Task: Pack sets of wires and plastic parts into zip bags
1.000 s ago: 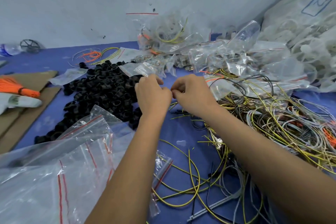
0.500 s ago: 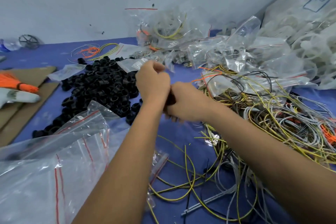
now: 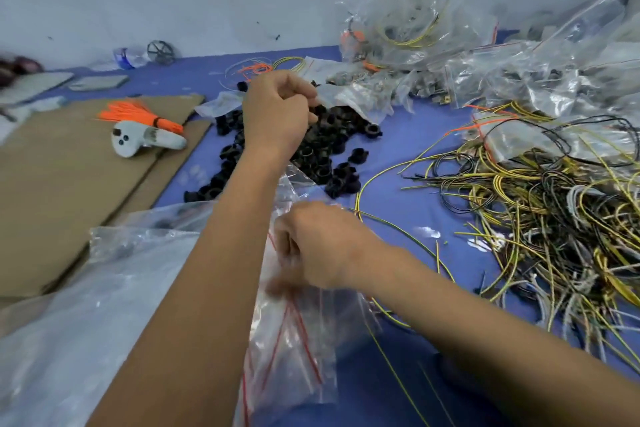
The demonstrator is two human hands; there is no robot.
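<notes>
Crowding the blue table, tangled wires sprawl right, black plastic parts heap mid-table, and filled bags bank the far wall. Left hand hovers over the parts, fingers curled, contents unclear. Right hand pinches empty zip bags nearby. Cardboard covers the left edge.

Blue table — black plastic parts, tangled wires, zip bags, cardboard.
</notes>
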